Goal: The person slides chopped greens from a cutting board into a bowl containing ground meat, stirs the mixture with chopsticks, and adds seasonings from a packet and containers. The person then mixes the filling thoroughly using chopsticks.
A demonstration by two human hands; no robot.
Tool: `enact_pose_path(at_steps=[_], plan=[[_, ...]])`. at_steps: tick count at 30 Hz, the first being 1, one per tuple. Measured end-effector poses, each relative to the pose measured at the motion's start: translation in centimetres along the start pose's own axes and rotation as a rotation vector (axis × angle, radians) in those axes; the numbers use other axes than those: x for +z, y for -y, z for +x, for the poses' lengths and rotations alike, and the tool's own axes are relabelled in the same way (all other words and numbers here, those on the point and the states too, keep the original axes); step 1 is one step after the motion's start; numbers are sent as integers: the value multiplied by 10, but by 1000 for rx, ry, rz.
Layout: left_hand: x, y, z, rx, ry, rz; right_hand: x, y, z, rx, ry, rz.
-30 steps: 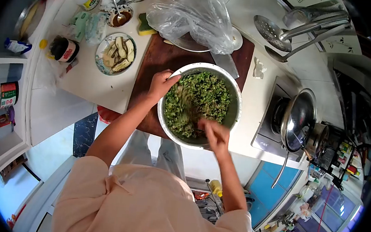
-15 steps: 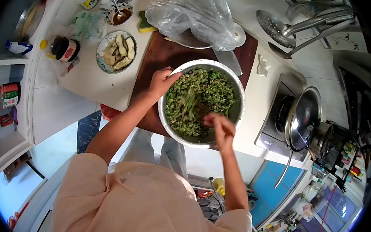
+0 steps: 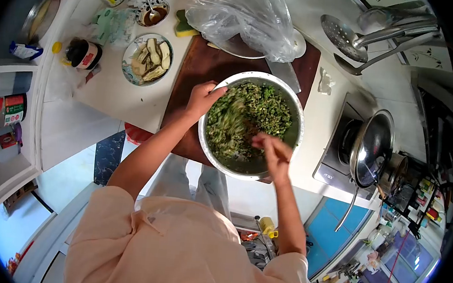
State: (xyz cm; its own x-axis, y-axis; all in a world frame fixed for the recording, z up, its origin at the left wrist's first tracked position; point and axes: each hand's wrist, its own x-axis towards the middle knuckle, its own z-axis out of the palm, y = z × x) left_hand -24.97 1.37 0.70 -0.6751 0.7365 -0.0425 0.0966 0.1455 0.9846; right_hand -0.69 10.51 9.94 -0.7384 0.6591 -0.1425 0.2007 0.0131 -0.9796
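The rim of the metal bowl [image 3: 243, 168] is gripped at its upper left by the left hand [image 3: 201, 101], probably so that the bowl is kept from turning. The right hand [image 3: 274, 151] is held low over the chopped greens [image 3: 268, 101] with its fingers curled; whether a utensil is pinched there cannot be told (that hand is blurred). The bowl is set near the centre of the frame on the dark board [image 3: 203, 62], close to the body, presumably so that both hands are easily brought to it. Beyond, a broad blade [image 3: 286, 76] is laid by the bowl's upper-right rim. At upper left, a plate [image 3: 130, 74] of pale slices [image 3: 154, 58] is placed on the tabletop [image 3: 108, 94], likely for easy reach.
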Motion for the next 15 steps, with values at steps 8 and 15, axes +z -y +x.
enact_pose_path(at_steps=[8, 15], plan=[[-2, 3, -1, -43, 12, -28, -33, 12, -85, 68, 79, -132], [-4, -1, -2, -82, 42, 35, -8, 5, 16, -134, -75, -192]])
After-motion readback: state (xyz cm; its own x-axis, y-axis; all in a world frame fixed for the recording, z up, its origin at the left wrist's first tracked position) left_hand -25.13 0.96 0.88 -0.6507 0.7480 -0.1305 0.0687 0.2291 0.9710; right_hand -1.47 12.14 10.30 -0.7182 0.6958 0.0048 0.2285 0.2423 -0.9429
